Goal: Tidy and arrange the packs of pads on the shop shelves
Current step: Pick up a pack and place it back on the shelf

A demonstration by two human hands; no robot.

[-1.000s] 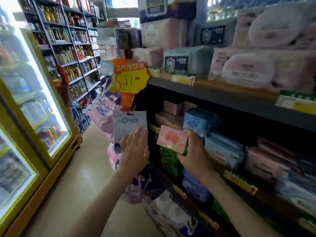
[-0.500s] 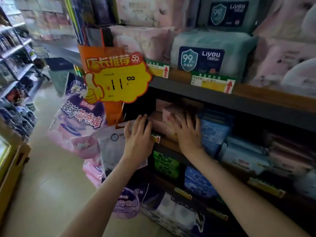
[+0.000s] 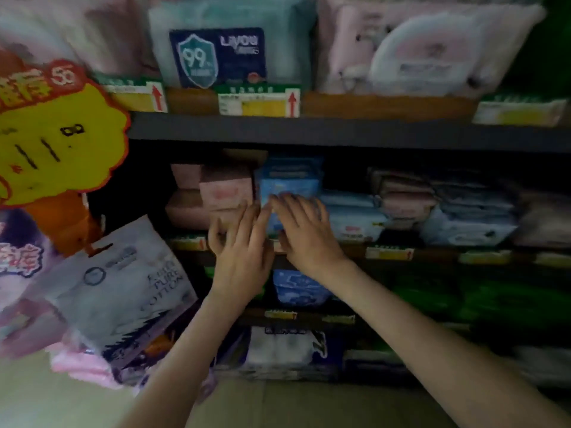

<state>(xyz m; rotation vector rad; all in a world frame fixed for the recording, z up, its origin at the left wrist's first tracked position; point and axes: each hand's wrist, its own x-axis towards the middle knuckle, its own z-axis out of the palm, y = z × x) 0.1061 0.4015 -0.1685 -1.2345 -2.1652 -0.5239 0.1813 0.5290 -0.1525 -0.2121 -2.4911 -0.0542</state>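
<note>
Two hands flat, holding nothing: left hand (image 3: pixel 241 251) at pink packs (image 3: pixel 227 193), right hand (image 3: pixel 306 233) presses blue pack (image 3: pixel 289 183) just right. Push evenly; square fronts flush with shelf edge (image 3: pixel 438 255).

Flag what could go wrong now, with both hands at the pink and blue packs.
1. The pink packs sit stacked unevenly; a push from the left hand may topple them forward.
2. The right hand rests spread on the blue pack; pressing could shove it crooked.
3. The white pack hangs tilted beside the left forearm and could get knocked loose.
</note>
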